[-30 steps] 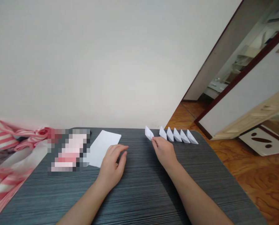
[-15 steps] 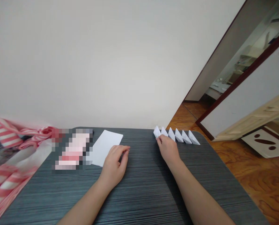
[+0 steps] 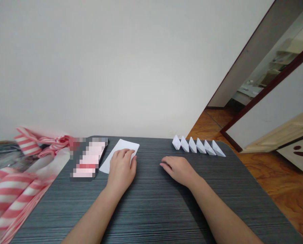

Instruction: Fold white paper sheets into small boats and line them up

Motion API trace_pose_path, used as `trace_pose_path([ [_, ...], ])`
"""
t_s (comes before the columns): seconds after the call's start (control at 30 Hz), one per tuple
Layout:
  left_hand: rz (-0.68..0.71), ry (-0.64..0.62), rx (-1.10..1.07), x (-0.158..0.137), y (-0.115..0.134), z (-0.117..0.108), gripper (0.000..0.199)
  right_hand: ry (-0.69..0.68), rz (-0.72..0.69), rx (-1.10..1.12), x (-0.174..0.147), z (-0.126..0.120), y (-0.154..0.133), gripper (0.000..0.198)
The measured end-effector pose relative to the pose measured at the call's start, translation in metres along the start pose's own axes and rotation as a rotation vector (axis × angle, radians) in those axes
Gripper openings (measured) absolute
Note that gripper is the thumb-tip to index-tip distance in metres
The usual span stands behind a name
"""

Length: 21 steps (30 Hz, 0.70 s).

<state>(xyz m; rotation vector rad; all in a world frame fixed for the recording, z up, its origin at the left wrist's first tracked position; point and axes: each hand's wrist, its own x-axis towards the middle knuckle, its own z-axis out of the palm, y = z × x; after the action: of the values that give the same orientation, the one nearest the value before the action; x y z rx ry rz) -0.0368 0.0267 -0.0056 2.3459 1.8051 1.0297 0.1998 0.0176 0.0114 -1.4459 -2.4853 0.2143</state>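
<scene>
My left hand point(image 3: 122, 169) is over the right part of a white sheet or stack of paper point(image 3: 119, 145), fingers bent and thumb apart. Its fingertips reach the paper's right side, though I cannot tell whether they press on it. To the right, my right hand point(image 3: 179, 169) hovers low over the dark table point(image 3: 146, 210), holding nothing, with a gap between thumb and fingers. Just beyond it, several white folded paper pieces shaped like small boats point(image 3: 193, 145) stand in a slanting row near the table's far edge.
A phone-like object point(image 3: 89, 159), its screen blurred out, lies left of the paper. Red-and-white striped cloth point(image 3: 16, 193) is heaped beside the table's left edge. A pale wall point(image 3: 141, 67) rises behind, and wooden floor point(image 3: 288, 196) shows at right.
My right hand has let go of the leftmost paper boat and drawn back toward me and left. My left hand has moved further over the paper. The view has shifted slightly.
</scene>
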Motion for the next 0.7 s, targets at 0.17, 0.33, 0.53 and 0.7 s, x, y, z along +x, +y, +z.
trace_pose_path([
  [0.17, -0.081, -0.106, 0.206, -0.002, -0.009, -0.002, 0.029, -0.070, -0.018, 0.081, 0.000, 0.007, 0.000, 0.021],
  [0.33, -0.110, -0.160, 0.257, -0.004, -0.008, -0.001, 0.025, -0.059, 0.003, 0.147, 0.001, 0.010, 0.003, 0.017],
  [0.53, -0.083, -0.166, 0.270, -0.002, -0.009, -0.003, 0.019, -0.064, 0.019, 0.163, 0.001, 0.011, 0.004, 0.016],
  [0.7, -0.047, -0.206, 0.310, 0.000, -0.009, -0.005, 0.026, -0.067, 0.017, 0.139, 0.001, 0.013, 0.006, 0.017],
])
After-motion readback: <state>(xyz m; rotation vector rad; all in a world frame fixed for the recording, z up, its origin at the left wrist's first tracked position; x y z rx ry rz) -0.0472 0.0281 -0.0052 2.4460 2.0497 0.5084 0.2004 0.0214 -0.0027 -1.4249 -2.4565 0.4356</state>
